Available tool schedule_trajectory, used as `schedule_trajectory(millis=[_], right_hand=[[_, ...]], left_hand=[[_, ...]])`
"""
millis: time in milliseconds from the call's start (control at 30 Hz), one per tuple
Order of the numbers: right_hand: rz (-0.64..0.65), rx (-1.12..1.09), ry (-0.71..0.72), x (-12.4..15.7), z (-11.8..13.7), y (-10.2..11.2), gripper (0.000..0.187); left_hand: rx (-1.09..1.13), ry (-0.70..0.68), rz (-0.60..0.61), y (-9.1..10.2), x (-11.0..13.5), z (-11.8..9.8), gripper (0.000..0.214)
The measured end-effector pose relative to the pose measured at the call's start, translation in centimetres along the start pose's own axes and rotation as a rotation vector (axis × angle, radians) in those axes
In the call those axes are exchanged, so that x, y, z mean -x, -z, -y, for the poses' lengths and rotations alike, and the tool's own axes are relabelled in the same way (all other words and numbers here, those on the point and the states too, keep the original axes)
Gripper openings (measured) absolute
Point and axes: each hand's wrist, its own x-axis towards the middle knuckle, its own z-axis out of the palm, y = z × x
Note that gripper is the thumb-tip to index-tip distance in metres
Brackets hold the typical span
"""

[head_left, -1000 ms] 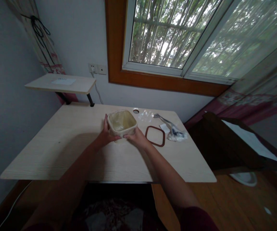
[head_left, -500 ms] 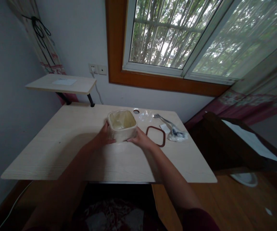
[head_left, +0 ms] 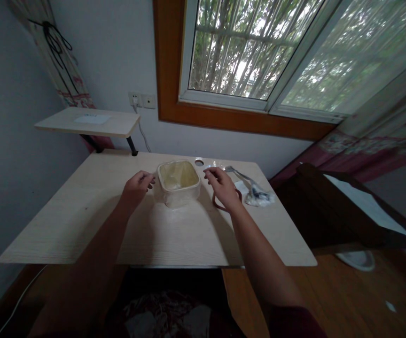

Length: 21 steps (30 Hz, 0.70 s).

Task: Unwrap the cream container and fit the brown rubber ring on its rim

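A cream square container (head_left: 178, 184) stands on the pale wooden desk (head_left: 83, 211), near its far edge. My left hand (head_left: 136, 188) hovers just left of the container, fingers curled into a pinch near its rim. On the container's other side, my right hand (head_left: 223, 188) is also curled, fingertips pinched close to the rim. What the fingers hold is too small to make out. Neither palm touches the container. A brown rectangular ring (head_left: 238, 203) lies flat on the desk, partly hidden under my right hand.
Metal cutlery (head_left: 238, 175) and a crumpled clear packet (head_left: 259, 196) lie right of the ring. A cable hole (head_left: 199, 162) sits behind the container. A raised shelf (head_left: 86, 122) stands at the back left, a dark wooden piece of furniture (head_left: 330, 211) to the right.
Both hands have let go of the container's near side and moved apart and up to its left and right sides. The container stays where it was.
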Motion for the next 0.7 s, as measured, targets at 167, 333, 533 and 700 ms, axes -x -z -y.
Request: schedule_trajectory(millis=[167,333,533,700], right_hand=[[-0.018,-0.070,-0.132,-0.3,0.2,-2.6,0.031],[0.001,-0.205,-0.238,-0.1,-0.3,-3.5,0.028],[0.053,-0.336,-0.305,0.4,-0.1,-3.5,0.029],[0.045,-0.420,-0.364,0.5,0.0,-3.5,0.031]], left_hand=[[-0.055,0.049,0.133,-1.2,0.7,-1.6,0.043],[0.021,0.070,0.158,-1.5,0.8,-1.6,0.040],[0.163,0.139,0.214,-1.3,0.6,-1.6,0.037],[0.198,0.116,0.254,-1.1,1.0,-1.8,0.034]])
